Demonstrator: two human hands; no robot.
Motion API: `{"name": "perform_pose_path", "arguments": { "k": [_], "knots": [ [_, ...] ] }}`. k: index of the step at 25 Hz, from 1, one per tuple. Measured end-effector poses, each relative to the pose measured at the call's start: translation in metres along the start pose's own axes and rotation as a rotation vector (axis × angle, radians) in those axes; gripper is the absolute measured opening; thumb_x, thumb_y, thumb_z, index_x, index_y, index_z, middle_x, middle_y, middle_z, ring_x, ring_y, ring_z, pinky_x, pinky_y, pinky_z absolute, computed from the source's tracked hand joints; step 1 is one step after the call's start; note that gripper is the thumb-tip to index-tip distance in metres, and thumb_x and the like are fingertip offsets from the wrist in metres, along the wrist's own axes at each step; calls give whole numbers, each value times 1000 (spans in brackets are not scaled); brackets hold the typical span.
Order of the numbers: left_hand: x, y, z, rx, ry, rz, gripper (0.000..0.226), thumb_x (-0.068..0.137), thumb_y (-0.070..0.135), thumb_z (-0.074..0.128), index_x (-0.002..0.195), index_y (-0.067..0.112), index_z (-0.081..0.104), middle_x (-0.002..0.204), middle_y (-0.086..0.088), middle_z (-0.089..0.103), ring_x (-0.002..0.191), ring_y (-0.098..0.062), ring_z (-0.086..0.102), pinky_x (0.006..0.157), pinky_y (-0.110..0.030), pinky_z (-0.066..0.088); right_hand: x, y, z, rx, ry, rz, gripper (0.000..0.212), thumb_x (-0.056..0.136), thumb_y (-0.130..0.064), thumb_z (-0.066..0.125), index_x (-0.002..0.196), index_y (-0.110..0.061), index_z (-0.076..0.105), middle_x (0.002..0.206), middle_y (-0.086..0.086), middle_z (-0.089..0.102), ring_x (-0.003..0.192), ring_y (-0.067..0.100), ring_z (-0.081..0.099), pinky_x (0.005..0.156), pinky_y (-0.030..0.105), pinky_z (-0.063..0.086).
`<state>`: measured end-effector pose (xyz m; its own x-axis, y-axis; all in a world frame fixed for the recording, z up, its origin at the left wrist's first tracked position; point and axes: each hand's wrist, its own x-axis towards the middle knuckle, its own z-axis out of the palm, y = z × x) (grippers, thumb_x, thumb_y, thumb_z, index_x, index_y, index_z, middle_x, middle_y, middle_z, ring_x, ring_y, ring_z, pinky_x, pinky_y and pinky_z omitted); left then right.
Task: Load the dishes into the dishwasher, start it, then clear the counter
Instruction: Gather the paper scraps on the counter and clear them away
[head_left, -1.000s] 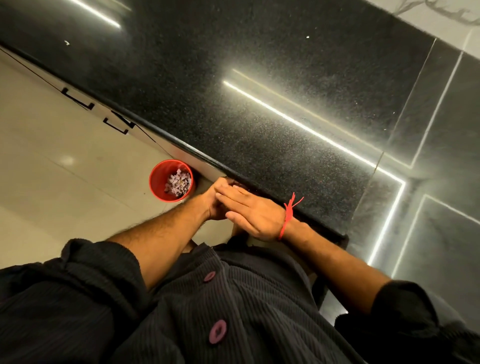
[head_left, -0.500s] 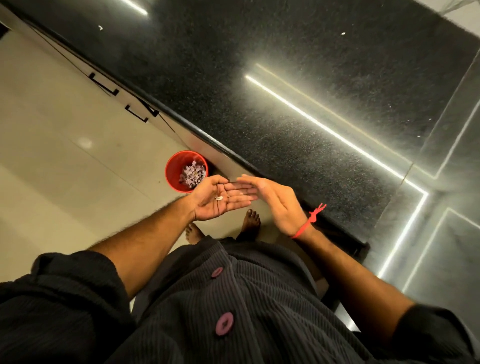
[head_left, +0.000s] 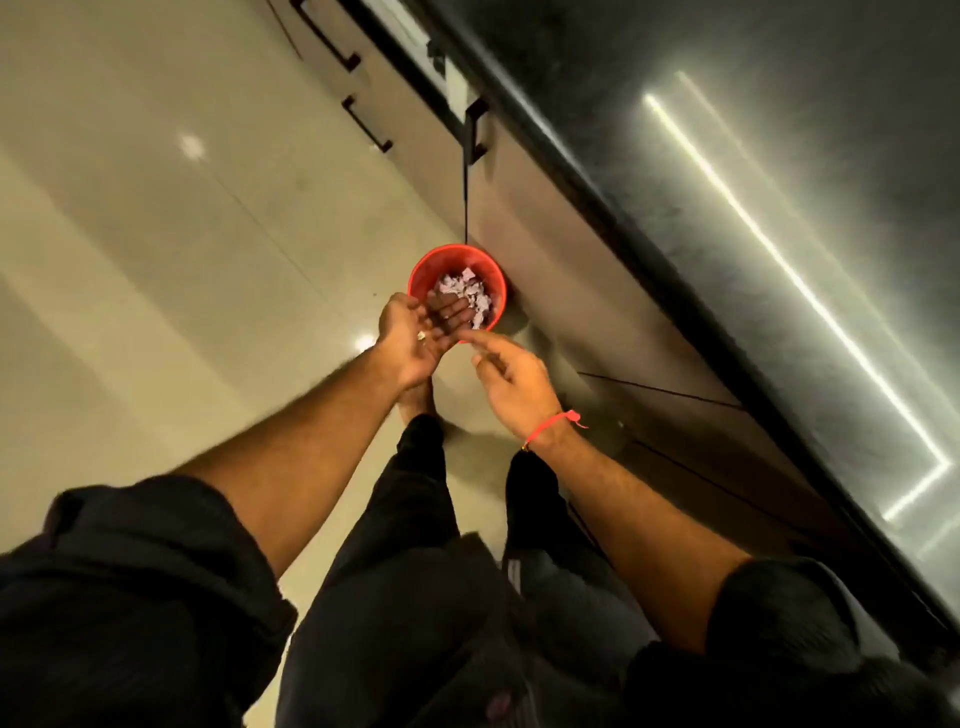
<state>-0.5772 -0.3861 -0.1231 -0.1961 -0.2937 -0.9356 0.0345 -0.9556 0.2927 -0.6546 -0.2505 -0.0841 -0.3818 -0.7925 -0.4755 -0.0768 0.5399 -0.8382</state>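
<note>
Head cam looks straight down: the left hand (head_left: 415, 332) is palm-up and cupped over the red bin (head_left: 457, 291) on the floor, a few small crumbs (head_left: 422, 335) on the palm, so my guess is it's held there to tip them in. Right hand (head_left: 511, 382) is loose, holding nothing, forefinger reaching toward that palm, probably to brush bits off. Black counter (head_left: 727, 156) runs along the right; no labels or writing visible anywhere.

We see a red bucket (head_left: 457, 260) holding pale lilac-white scraps (head_left: 467, 291), a red thread (head_left: 550, 423) at our right wrist, black sleeves (head_left: 130, 571), a cream floor (head_left: 130, 234) and a speckled black bench (head_left: 727, 130).
</note>
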Motion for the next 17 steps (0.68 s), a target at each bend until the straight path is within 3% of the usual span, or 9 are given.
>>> {"name": "perform_pose_path", "arguments": {
  "k": [3, 5, 6, 9, 10, 12, 14, 17],
  "knots": [
    [67, 10, -5, 54, 64, -13, 44, 98, 20, 25, 110, 0, 62, 97, -18, 69, 74, -28, 66, 54, -32, 59, 64, 38, 39, 117, 148, 158, 38, 93, 6, 44, 117, -10, 69, 122, -1, 68, 120, 14, 58, 107, 20, 39],
    [104, 15, -9, 61, -9, -86, 50, 101, 29, 25, 90, 7, 68, 73, -10, 69, 62, -25, 65, 59, -32, 54, 106, 69, 58, 153, 241, 195, 43, 91, 12, 43, 111, -14, 70, 117, 1, 68, 117, 20, 61, 106, 24, 42],
    [121, 15, -12, 56, -69, -107, 57, 101, 36, 23, 85, 10, 71, 73, -9, 70, 67, -27, 67, 68, -34, 50, 122, 83, 66, 171, 258, 205, 46, 89, 13, 42, 109, -18, 70, 116, 3, 69, 116, 23, 61, 107, 31, 44],
    [161, 16, -29, -29, -194, -178, 67, 98, 52, 12, 101, 11, 65, 105, -14, 68, 97, -34, 60, 79, -43, 41, 151, 124, 79, 192, 248, 208, 49, 86, 10, 41, 109, -24, 68, 119, 5, 69, 118, 21, 61, 108, 44, 45],
    [175, 12, -38, -66, -214, -186, 70, 98, 54, 9, 106, 10, 63, 113, -14, 67, 105, -36, 59, 82, -45, 41, 158, 131, 84, 176, 241, 190, 48, 86, 7, 41, 111, -24, 67, 120, 5, 69, 119, 20, 61, 107, 43, 45],
    [196, 2, -54, -98, -255, -180, 79, 97, 57, 5, 125, 9, 61, 132, -19, 61, 124, -40, 53, 105, -51, 37, 161, 132, 96, 150, 179, 100, 42, 92, 1, 42, 116, -25, 65, 126, 2, 66, 122, 16, 58, 107, 32, 45],
    [206, -7, -61, -214, -287, -191, 85, 96, 63, 7, 144, 8, 50, 145, -21, 52, 135, -38, 48, 118, -48, 28, 158, 121, 112, 119, 7, -60, 34, 100, -5, 44, 127, -14, 61, 134, -1, 57, 130, 10, 49, 110, 19, 35],
    [209, -14, -59, -366, -266, -181, 87, 92, 72, 25, 153, 12, 39, 156, -12, 40, 146, -30, 37, 122, -47, 25, 174, 132, 123, -67, -238, -219, 42, 105, -24, 41, 146, -15, 43, 152, -6, 37, 146, 8, 26, 120, 24, 17]
  ]
}}
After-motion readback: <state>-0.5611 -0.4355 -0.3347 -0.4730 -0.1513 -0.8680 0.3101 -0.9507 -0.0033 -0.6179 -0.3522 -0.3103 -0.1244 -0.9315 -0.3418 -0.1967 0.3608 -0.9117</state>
